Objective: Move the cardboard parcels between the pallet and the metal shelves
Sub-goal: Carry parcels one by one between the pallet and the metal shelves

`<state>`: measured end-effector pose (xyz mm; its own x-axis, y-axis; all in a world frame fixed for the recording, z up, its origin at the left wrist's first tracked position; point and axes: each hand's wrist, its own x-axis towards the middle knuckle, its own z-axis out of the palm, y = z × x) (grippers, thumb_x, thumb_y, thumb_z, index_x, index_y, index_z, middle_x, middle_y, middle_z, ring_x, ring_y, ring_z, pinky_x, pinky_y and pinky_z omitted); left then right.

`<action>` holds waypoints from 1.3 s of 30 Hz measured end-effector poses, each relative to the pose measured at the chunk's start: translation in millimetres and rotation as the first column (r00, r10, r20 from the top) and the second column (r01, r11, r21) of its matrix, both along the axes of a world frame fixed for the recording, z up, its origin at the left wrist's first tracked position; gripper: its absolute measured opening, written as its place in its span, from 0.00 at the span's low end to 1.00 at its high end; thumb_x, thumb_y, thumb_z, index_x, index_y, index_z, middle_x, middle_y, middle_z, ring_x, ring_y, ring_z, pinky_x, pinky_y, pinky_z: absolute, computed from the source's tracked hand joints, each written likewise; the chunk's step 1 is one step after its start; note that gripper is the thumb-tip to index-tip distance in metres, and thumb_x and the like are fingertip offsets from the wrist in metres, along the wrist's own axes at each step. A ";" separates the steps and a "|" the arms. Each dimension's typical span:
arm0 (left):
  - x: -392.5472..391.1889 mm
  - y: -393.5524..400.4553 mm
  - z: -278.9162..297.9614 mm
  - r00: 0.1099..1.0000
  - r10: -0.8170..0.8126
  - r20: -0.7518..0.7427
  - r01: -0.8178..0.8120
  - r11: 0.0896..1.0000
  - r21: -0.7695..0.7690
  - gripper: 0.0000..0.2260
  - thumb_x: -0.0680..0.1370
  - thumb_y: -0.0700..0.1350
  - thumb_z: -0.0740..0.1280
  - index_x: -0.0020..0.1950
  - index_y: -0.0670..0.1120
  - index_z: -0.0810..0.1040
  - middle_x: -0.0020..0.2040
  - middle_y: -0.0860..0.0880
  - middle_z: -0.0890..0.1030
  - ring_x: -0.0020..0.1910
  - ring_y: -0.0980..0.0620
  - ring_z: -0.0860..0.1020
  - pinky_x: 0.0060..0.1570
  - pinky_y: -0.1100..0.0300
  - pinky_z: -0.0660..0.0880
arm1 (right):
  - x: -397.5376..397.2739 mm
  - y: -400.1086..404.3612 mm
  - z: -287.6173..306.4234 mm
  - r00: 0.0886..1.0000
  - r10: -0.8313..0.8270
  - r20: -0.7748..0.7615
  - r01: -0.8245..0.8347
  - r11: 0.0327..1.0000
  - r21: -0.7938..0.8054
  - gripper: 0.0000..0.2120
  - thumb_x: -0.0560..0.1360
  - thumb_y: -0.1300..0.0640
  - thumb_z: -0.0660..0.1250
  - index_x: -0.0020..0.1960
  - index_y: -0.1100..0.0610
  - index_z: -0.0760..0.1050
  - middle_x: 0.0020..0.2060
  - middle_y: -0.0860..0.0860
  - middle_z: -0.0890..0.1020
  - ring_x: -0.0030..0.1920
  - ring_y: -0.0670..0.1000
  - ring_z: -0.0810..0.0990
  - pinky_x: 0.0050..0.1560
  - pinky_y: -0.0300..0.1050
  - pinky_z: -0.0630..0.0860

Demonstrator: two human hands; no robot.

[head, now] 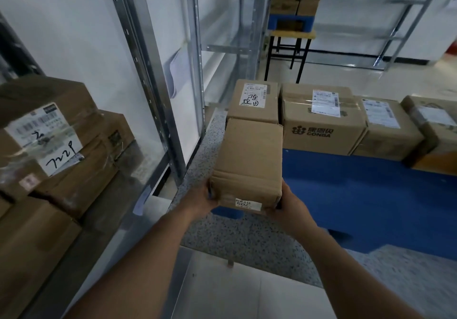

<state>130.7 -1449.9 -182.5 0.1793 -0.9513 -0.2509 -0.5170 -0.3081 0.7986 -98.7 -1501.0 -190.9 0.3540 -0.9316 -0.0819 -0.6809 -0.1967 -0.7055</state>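
Box (pixel 248 163) sits clamped between both hands, left hand (pixel 205 198) and right hand (pixel 288 205) gripping its near corners, long axis pointing away, shelves (pixel 158 76) left, pallet (pixel 358 185) right.

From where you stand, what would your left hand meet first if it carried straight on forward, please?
Probably the labelled parcel on the blue pallet, directly beyond the held parcel that the left hand grips; depth is unclear.

A single head-worn wide-angle view looks forward and down from close above the hands (pixel 249 201), with metal shelves (pixel 153 76) near on its left and the blue pallet (pixel 371 182) ahead to the right.
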 end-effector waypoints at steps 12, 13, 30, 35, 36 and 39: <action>10.6 -10.8 -20.4 0.997 0.057 0.059 -0.058 0.998 0.029 0.16 0.78 0.48 0.65 0.65 0.49 0.70 0.61 0.48 0.78 0.52 0.56 0.74 0.43 0.66 0.67 | 13.6 -10.0 -8.6 0.998 -0.011 -0.061 0.010 1.000 -0.013 0.22 0.74 0.51 0.68 0.65 0.52 0.68 0.45 0.51 0.74 0.52 0.57 0.73 0.43 0.48 0.71; 11.3 -11.7 -20.8 0.996 0.061 0.062 -0.063 0.998 0.028 0.17 0.78 0.47 0.65 0.66 0.48 0.70 0.61 0.47 0.78 0.54 0.55 0.74 0.45 0.64 0.67 | 14.8 -10.5 -9.4 0.998 -0.012 -0.062 0.011 1.000 -0.021 0.22 0.74 0.51 0.68 0.65 0.52 0.68 0.45 0.52 0.74 0.53 0.57 0.72 0.43 0.47 0.69; -16.8 35.1 -15.2 0.958 0.263 0.119 -0.257 0.965 -0.057 0.25 0.79 0.47 0.63 0.75 0.53 0.58 0.72 0.47 0.67 0.68 0.44 0.69 0.63 0.52 0.67 | 9.8 8.7 -0.6 0.988 -0.043 -0.150 0.030 0.995 -0.090 0.27 0.76 0.50 0.64 0.71 0.56 0.62 0.61 0.55 0.73 0.62 0.56 0.71 0.53 0.47 0.71; -42.6 96.2 -4.4 0.914 0.386 0.126 -0.376 0.922 -0.097 0.25 0.79 0.46 0.62 0.75 0.49 0.60 0.73 0.47 0.66 0.70 0.47 0.65 0.68 0.50 0.65 | 6.7 49.6 12.6 0.989 -0.069 -0.129 0.030 0.958 -0.284 0.15 0.75 0.49 0.65 0.58 0.55 0.71 0.49 0.52 0.74 0.51 0.53 0.74 0.43 0.46 0.71; -45.9 109.2 -1.1 0.892 0.428 0.146 -0.416 0.903 -0.106 0.25 0.79 0.47 0.62 0.75 0.49 0.60 0.73 0.47 0.65 0.71 0.48 0.65 0.68 0.52 0.64 | 5.7 57.0 15.4 0.991 -0.059 -0.123 0.020 0.955 -0.297 0.15 0.75 0.50 0.66 0.58 0.56 0.71 0.49 0.52 0.74 0.50 0.52 0.74 0.44 0.46 0.72; -60.1 149.5 10.5 0.814 0.543 0.205 -0.519 0.839 -0.165 0.25 0.79 0.50 0.62 0.75 0.50 0.60 0.74 0.49 0.65 0.71 0.48 0.64 0.66 0.54 0.63 | 0.1 80.9 23.1 0.996 0.034 -0.088 -0.061 0.944 -0.326 0.14 0.75 0.51 0.66 0.58 0.55 0.71 0.48 0.51 0.76 0.48 0.51 0.74 0.45 0.46 0.74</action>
<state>70.6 -1300.4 -172.0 0.7050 -0.7076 -0.0487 -0.4701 -0.5176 0.7149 -98.6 -1420.0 -167.7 0.4037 -0.8939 0.1950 -0.7166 -0.4415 -0.5400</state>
